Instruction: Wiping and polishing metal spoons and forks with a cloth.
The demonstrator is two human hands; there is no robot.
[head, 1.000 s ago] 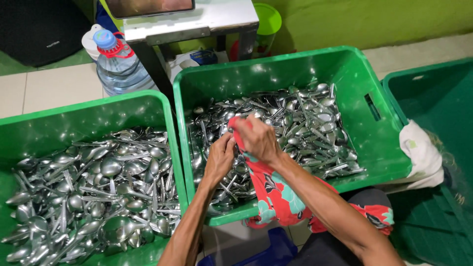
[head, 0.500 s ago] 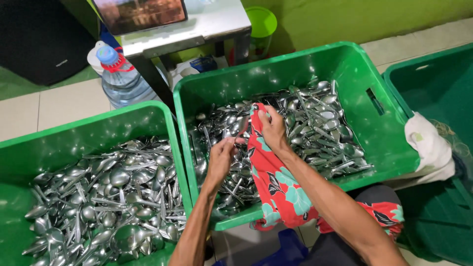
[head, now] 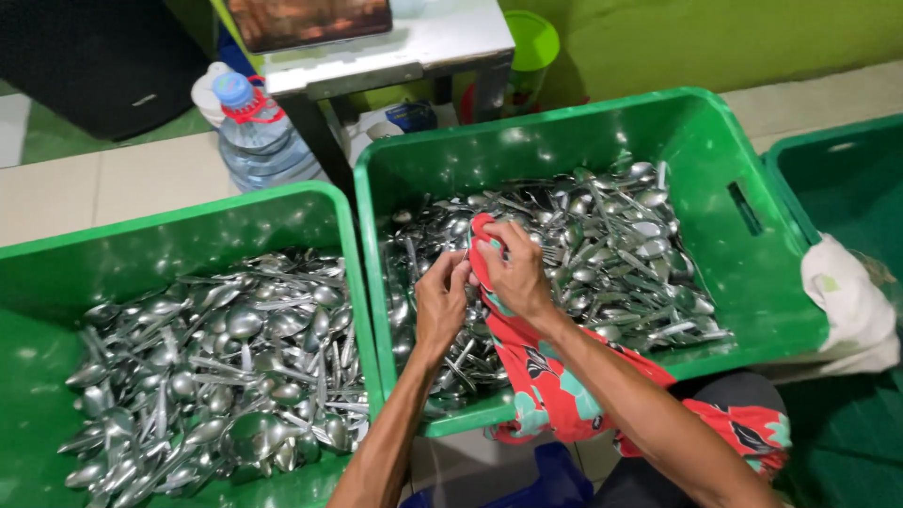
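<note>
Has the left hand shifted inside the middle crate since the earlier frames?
Yes. The left hand has risen toward the crate's far wall, now touching the red cloth beside the right hand.

Cloth [head: 550, 395]: red, floral print in teal and white. Bunched at its far end over the middle green crate [head: 715, 141], possibly wrapping a spoon; the rest trails toward the near edge.

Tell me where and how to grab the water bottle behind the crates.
Take the bottle by its neck, just under the blue cap, coming down from above. It stands upright on the floor, and its lower body is hemmed in by the left crate in front and the table leg beside it, so the sides look hard to reach. The red ring at the neck may also serve as a handle.
</note>
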